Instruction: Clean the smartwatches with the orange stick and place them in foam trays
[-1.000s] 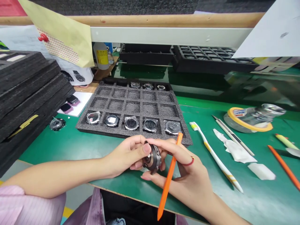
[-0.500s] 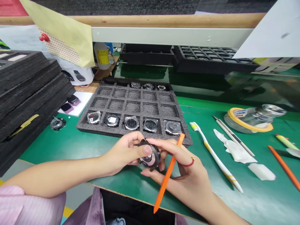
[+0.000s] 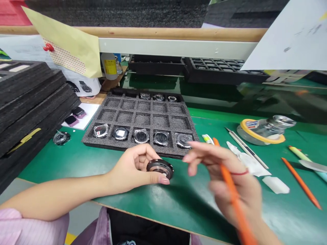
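Observation:
My left hand (image 3: 138,170) grips a round black watch body (image 3: 159,166) between thumb and fingers, just above the table near its front edge. The thumb lies over its lower side, and the watch is tilted. To the right, apart from the watch, is my right hand (image 3: 227,177), blurred by motion. An orange plastic stick (image 3: 231,189) is tucked in that hand, with its thumb and forefinger apart. Behind both hands lies a black foam tray (image 3: 141,119), with several film-wrapped watches (image 3: 141,136) in its front row and a few watch parts in its back row.
Right of the tray lie a toothbrush (image 3: 208,139), tweezers (image 3: 246,148), white wipes (image 3: 276,184), a second orange stick (image 3: 301,183) and a glass jar with a yellow tape roll (image 3: 260,131). Foam trays (image 3: 33,105) are stacked at left. A wrapped watch (image 3: 61,137) sits beside them.
My right hand has come off the watch and moved right, carrying the orange stick. The watch stays in my left hand, now turned more edge-on. The view has shifted slightly.

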### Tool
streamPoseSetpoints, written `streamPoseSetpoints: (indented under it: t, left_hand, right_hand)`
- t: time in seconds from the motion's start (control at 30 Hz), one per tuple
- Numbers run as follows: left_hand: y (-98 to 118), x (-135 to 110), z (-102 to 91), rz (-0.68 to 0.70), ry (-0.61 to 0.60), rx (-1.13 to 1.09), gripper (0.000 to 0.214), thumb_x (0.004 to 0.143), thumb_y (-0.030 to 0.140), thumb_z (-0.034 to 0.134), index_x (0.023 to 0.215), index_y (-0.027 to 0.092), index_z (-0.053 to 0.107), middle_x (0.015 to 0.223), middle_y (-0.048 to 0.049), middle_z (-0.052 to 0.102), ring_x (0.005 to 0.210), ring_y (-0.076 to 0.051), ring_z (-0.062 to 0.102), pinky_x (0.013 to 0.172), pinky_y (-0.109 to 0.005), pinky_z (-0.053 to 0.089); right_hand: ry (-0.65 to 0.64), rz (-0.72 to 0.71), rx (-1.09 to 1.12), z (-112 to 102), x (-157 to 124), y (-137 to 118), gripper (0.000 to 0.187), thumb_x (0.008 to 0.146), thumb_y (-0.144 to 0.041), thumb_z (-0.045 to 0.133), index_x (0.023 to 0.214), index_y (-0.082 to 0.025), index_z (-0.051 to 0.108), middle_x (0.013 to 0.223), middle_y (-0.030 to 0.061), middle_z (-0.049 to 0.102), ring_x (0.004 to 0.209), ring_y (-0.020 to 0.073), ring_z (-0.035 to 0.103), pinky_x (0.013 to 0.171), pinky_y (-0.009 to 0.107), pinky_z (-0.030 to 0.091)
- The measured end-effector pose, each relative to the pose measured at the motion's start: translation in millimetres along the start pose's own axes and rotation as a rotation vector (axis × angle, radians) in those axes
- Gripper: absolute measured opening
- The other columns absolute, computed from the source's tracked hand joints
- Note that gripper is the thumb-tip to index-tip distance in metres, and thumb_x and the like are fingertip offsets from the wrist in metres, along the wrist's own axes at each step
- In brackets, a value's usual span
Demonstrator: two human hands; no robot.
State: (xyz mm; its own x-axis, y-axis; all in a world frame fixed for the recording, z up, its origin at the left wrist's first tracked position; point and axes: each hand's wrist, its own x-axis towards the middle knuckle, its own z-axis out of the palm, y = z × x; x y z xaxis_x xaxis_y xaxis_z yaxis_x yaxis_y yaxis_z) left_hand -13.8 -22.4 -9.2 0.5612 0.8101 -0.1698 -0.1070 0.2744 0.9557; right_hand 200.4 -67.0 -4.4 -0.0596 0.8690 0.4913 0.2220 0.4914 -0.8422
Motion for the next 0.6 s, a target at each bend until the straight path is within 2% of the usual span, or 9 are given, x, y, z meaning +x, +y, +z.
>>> streamPoseSetpoints:
  t: [0.03, 0.1, 0.17, 0.2, 0.3, 0.33, 0.4, 0.47, 0.6]
  left_hand:
    - [0.6, -0.5, 0.4, -0.007, 0.007, 0.021, 0.043, 0.059, 0.022, 0.093, 0.077, 0.016, 0.054, 0.072, -0.0002, 0.069, 0.058, -0.008, 0.056, 0.054, -0.018, 0.040]
    - [1.2, -0.7, 0.9, -0.014, 0.009, 0.038, 0.044, 0.059, 0.024, 0.093, 0.076, 0.017, 0.053, 0.072, -0.0008, 0.069, 0.058, -0.007, 0.054, 0.053, -0.018, 0.038]
    - [1.4, -0.5, 1.2, -0.030, 0.006, 0.059, 0.046, 0.058, 0.027, 0.093, 0.076, 0.017, 0.052, 0.072, -0.0007, 0.069, 0.057, -0.007, 0.052, 0.053, -0.019, 0.037]
    - [1.5, -0.4, 1.2, -0.040, 0.004, 0.071, 0.047, 0.057, 0.028, 0.093, 0.076, 0.018, 0.052, 0.071, -0.0004, 0.069, 0.057, -0.007, 0.051, 0.053, -0.019, 0.037]
    - [1.9, -0.7, 1.0, -0.075, -0.015, 0.106, 0.047, 0.057, 0.032, 0.091, 0.078, 0.018, 0.051, 0.071, 0.0004, 0.067, 0.057, -0.008, 0.051, 0.054, -0.020, 0.036]
    - [1.7, -0.9, 0.7, -0.082, -0.021, 0.130, 0.047, 0.058, 0.033, 0.091, 0.079, 0.018, 0.051, 0.071, 0.0007, 0.067, 0.058, -0.008, 0.051, 0.055, -0.021, 0.036]
    - [0.1, -0.8, -0.3, -0.083, -0.023, 0.219, 0.044, 0.061, 0.036, 0.088, 0.081, 0.018, 0.053, 0.071, 0.0018, 0.065, 0.058, -0.008, 0.049, 0.055, -0.021, 0.036]
    - [-3.6, 0.9, -1.9, -0.068, -0.034, 0.372, 0.038, 0.067, 0.038, 0.084, 0.083, 0.018, 0.056, 0.069, 0.0035, 0.062, 0.058, -0.009, 0.046, 0.055, -0.021, 0.035]
    - [-13.2, 7.4, -5.6, -0.011, -0.148, 0.661, 0.024, 0.078, 0.034, 0.076, 0.087, 0.019, 0.061, 0.068, 0.0059, 0.062, 0.057, -0.009, 0.044, 0.054, -0.021, 0.031]
  right_hand:
    - [0.091, 0.034, 0.022, -7.9, 0.1, 1.3, 0.044, 0.093, -0.060, 0.058, 0.122, -0.029, 0.071, 0.082, 0.0045, 0.071, 0.059, 0.0151, 0.061, 0.057, 0.032, 0.053]
    - [0.292, 0.130, -0.025, -25.3, 0.1, 4.9, 0.052, 0.098, -0.063, 0.045, 0.100, -0.024, 0.079, 0.063, 0.0054, 0.066, 0.051, 0.0159, 0.056, 0.048, 0.031, 0.045]
    - [0.472, 0.215, -0.166, -44.3, 0.6, 9.6, 0.058, 0.095, -0.066, 0.047, 0.078, -0.020, 0.078, 0.052, 0.0043, 0.058, 0.046, 0.0151, 0.049, 0.043, 0.032, 0.038]
    - [0.551, 0.241, -0.253, -54.3, 1.5, 12.4, 0.054, 0.092, -0.065, 0.053, 0.073, -0.020, 0.076, 0.052, 0.0030, 0.056, 0.045, 0.0144, 0.047, 0.044, 0.031, 0.036]
    - [0.741, 0.310, -0.495, -87.3, 7.0, 22.0, 0.029, 0.075, -0.047, 0.077, 0.077, -0.019, 0.072, 0.057, -0.0001, 0.058, 0.046, 0.0134, 0.050, 0.048, 0.030, 0.039]
    - [0.790, 0.362, -0.551, -99.1, 9.7, 25.1, 0.022, 0.072, -0.037, 0.080, 0.079, -0.018, 0.072, 0.058, -0.0002, 0.060, 0.047, 0.0136, 0.052, 0.049, 0.029, 0.040]
    - [0.856, 0.486, -0.592, -122.9, 15.3, 30.6, 0.013, 0.072, -0.020, 0.077, 0.084, -0.016, 0.076, 0.061, 0.0013, 0.064, 0.049, 0.0131, 0.055, 0.049, 0.027, 0.042]
    - [0.880, 0.538, -0.590, -144.7, 20.3, 35.0, 0.015, 0.080, -0.015, 0.068, 0.091, -0.011, 0.079, 0.071, 0.0065, 0.072, 0.049, 0.0112, 0.056, 0.050, 0.027, 0.044]
    - [0.917, 0.533, -0.612, -173.6, 29.4, 43.6, 0.033, 0.091, -0.024, 0.058, 0.099, 0.001, 0.079, 0.089, 0.0206, 0.078, 0.043, 0.0069, 0.053, 0.051, 0.028, 0.046]
